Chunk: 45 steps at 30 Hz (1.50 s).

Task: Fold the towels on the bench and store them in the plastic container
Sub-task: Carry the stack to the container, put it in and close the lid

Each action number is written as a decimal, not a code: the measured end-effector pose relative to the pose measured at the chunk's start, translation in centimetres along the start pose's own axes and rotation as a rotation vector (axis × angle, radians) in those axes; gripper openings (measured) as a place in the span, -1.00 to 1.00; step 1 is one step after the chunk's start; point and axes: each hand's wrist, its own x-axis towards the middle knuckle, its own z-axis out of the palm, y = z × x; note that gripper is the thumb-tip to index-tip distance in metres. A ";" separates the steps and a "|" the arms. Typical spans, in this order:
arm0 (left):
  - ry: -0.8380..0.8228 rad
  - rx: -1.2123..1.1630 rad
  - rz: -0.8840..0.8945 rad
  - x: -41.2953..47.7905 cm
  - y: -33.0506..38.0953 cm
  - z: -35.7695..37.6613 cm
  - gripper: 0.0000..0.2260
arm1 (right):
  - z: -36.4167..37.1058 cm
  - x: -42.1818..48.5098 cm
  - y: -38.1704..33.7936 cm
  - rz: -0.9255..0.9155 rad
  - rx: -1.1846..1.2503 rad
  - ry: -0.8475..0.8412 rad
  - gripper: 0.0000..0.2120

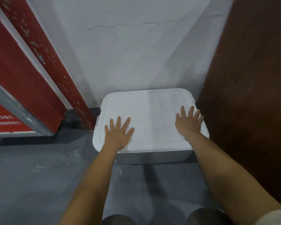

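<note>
Plastic container (154,157): one unit, white, stood on the grey floor (31,176) against the white wall (128,54), in the corner formed with one dark brown panel (250,95) on its right. One white lid (149,120) sat closed on top of it, covering the whole opening; the contents could not be seen. No towel was visible from this view.

Two hands were in contact with the lid. The left hand (118,134) lay flat on the near left part of the lid, fingers straight and spread, palm down, grip released and holding nothing. The right hand (189,120) lay flat near the right edge of the lid, fingers likewise straight and spread, grip released, fingertips reaching towards the far right corner. Both forearms were bare and extended forward from the bottom of the view.

To the left of the container, one red board (19,78) with white lettering leaned against the wall, alongside one red post (47,59) with chipped paint.
</note>
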 end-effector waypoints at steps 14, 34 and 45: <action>0.000 0.069 0.023 0.4 1.5 -1.7 -0.47 | -0.8 -0.6 0.8 -0.074 -0.001 -0.017 -0.43; -0.051 0.097 0.416 4.0 22.0 0.8 -0.45 | -1.7 2.6 5.4 0.336 0.505 -0.130 -0.10; 0.151 0.020 0.353 5.0 24.4 4.3 -0.42 | -1.8 4.5 7.3 0.337 1.037 -0.264 -0.32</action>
